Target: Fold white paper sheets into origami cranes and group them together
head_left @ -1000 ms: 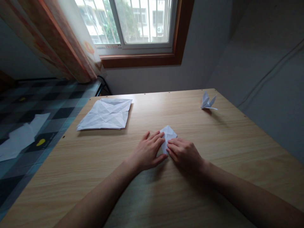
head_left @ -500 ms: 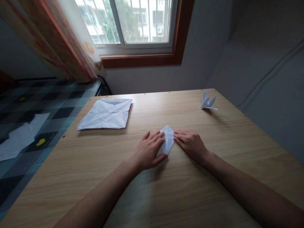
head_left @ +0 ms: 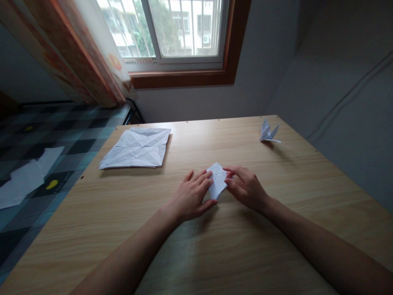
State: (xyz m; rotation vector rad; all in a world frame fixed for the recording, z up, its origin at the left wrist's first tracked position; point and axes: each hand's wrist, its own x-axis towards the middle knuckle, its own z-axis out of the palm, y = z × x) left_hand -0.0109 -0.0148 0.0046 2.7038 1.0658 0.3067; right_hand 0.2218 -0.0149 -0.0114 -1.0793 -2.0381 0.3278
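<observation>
A small folded piece of white paper (head_left: 217,182) lies on the wooden table (head_left: 276,196) between my hands. My left hand (head_left: 192,196) lies flat with its fingers stretched out, pressing down the paper's left edge. My right hand (head_left: 245,186) is at the paper's right edge, its thumb and fingers pinching a flap there.
Several creased white sheets (head_left: 136,148) lie stacked at the table's far left. A finished white paper crane (head_left: 268,132) stands at the far right corner. A bed with a checked cover (head_left: 46,155) and loose paper (head_left: 26,176) is at the left, under a window (head_left: 172,28).
My right hand slid from on top of the paper to its right edge, and its fingers have now curled into a pinch on the flap. My left hand has stayed put.
</observation>
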